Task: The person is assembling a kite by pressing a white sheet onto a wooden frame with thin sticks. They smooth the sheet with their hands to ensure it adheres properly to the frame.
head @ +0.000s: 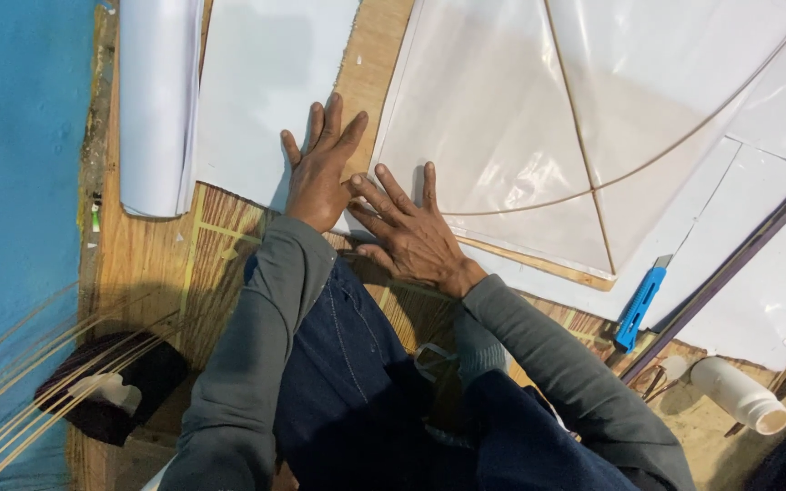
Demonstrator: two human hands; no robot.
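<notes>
Translucent plastic film (502,118) stretched over thin bamboo sticks (584,136) fills the upper middle of the frame, lying flat on the wooden desk (375,45). One stick runs straight down the sheet, and a second bows across it in a curve. My right hand (411,232) lies flat with fingers spread, fingertips pressing the lower left corner of the film, gripping nothing. My left hand (320,168) rests just beside it, also flat and released, palm down on the bare strip of desk between the film and a white paper sheet (266,82) in the upper left. The two hands touch near the thumbs, as far as I can tell.

Further left, a roll of white paper (152,100) lies along the desk edge. At the right of centre a blue utility knife (640,305) rests on more white sheets, just beside a long dark ruler (730,273) that slants toward the upper right. A white plastic bottle (739,395) lies on its side in the lower right. Loose bamboo strips (38,391) fan across the lower left, over a dark bundle (106,382). My grey sleeves and blue jeans fill the bottom centre.
</notes>
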